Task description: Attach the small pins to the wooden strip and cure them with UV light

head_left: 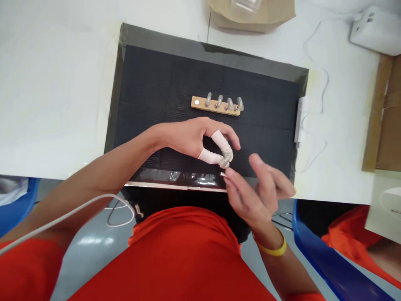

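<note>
My left hand (200, 136) hovers over the front of the black mat (150, 92), with white finger cots (210, 156) on thumb and index finger. Those two fingertips pinch a small greyish clear piece (225, 159), apparently a nail tip. Just to the right, my right hand (255, 190) is close to it, its outer fingers raised and blurred. A tiny white and red thing (223, 174) shows at its nearest fingertip; what it is I cannot make out. Behind my hands, a cardboard strip (200, 103) carries several upright clear nail tips (219, 100) and a white dot.
Tape borders the mat on the white table (62, 83). A brown paper bag (260, 21) holding clear plastic stands at the back, a white power adapter (376, 29) at the back right. A white cable (78, 211) crosses my left arm. Another person's orange clothing (351, 234) shows at right.
</note>
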`<state>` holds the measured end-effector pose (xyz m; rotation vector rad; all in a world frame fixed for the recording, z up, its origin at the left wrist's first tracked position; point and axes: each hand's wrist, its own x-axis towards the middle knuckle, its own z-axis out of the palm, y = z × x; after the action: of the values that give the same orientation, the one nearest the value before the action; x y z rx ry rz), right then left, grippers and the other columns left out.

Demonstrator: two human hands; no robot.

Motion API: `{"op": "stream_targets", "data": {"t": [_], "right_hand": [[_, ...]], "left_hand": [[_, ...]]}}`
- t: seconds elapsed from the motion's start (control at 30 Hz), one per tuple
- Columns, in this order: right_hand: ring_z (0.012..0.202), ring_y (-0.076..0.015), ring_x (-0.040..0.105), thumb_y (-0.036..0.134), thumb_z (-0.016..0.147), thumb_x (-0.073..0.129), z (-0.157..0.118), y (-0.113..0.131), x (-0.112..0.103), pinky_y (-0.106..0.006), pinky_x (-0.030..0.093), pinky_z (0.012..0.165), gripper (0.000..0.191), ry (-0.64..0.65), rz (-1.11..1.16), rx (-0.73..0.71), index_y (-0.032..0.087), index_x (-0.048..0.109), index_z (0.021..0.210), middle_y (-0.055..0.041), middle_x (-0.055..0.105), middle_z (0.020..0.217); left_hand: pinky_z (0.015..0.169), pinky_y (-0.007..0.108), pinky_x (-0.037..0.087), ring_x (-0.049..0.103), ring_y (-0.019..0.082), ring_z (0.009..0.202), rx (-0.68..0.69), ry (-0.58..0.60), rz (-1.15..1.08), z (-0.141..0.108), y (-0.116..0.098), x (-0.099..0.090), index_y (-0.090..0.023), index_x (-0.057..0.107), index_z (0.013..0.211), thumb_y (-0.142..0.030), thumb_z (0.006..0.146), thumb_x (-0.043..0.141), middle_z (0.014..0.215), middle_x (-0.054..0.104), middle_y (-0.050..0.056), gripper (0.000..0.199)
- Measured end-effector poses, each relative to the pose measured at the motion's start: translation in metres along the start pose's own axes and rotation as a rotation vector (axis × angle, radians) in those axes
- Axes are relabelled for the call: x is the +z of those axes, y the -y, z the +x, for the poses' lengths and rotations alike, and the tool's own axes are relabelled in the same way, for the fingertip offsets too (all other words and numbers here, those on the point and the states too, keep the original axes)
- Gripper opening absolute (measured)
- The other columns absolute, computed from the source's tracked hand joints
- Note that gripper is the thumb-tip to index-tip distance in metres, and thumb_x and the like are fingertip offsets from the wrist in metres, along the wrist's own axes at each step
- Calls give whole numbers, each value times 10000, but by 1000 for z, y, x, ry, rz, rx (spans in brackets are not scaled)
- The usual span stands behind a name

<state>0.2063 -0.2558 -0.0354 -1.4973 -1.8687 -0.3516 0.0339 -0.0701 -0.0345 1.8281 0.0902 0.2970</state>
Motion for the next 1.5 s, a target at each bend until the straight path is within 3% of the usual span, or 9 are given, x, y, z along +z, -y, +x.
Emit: {"op": "stream_targets", "data": {"t": [0.37,0.5,0.63,0.77,0.93,1.07,1.2,1.37,1.5], "right_hand": [[1201,-262,585,149,918,700,-5,-8,-5,-386,576,845,269,11,-10,162,268,741,1157,-83,592,1540],[1130,-233,609,185,908,742,-6,-11,-6,-363,562,871,240,44,-17,-45,266,754,1133,-78,648,1475],[1218,-264,577,148,924,702,-5,-12,-6,-395,549,880,284,-12,14,186,261,745,1181,-97,600,1532],[1127,-226,587,182,888,766,-3,-12,-7,-362,529,892,273,81,-4,-105,285,760,1140,-52,640,1490],[1182,-257,592,164,930,686,1,-14,-8,-401,567,873,271,-20,-40,150,263,742,1176,-91,628,1500],[1110,-219,613,190,881,775,2,-12,-11,-360,566,889,334,138,-51,-154,311,731,1190,-48,665,1464],[1142,-239,599,139,911,713,5,-13,-10,-372,558,865,268,1,-58,81,247,738,1156,-97,655,1463],[1128,-213,595,164,869,789,6,-10,-11,-338,543,913,301,133,-6,-176,271,746,1148,-49,674,1437],[1165,-242,581,127,906,716,7,-12,-12,-365,540,877,249,25,-65,63,233,741,1130,-105,618,1500]], "left_hand": [[970,240,554,728,172,1068,-13,0,1,0,-1,0,-310,856,909,-247,852,772,1210,777,5,119],[984,249,551,726,173,1067,-5,11,1,0,0,-1,-313,856,922,-226,844,772,1222,772,6,143],[998,270,548,730,179,1053,-9,4,-10,1,-2,0,-301,858,906,-197,835,779,1198,776,20,148],[978,274,559,737,182,1025,-29,-15,-25,1,-3,0,-305,859,898,-244,824,806,1200,779,17,110],[1007,253,541,724,178,1092,-5,22,17,1,-1,-1,-320,857,916,-232,859,754,1193,779,-2,147],[986,248,545,725,168,1048,7,12,15,1,0,-1,-313,856,937,-206,838,761,1228,768,2,174],[1004,263,539,723,179,1065,-8,25,12,1,-1,-1,-312,857,912,-194,844,759,1199,774,6,168],[998,269,545,726,179,1046,4,16,10,1,0,-1,-316,855,930,-206,834,769,1219,771,6,169],[990,245,539,733,166,1028,9,15,13,1,0,0,-305,854,898,-182,840,765,1195,779,5,163]]}}
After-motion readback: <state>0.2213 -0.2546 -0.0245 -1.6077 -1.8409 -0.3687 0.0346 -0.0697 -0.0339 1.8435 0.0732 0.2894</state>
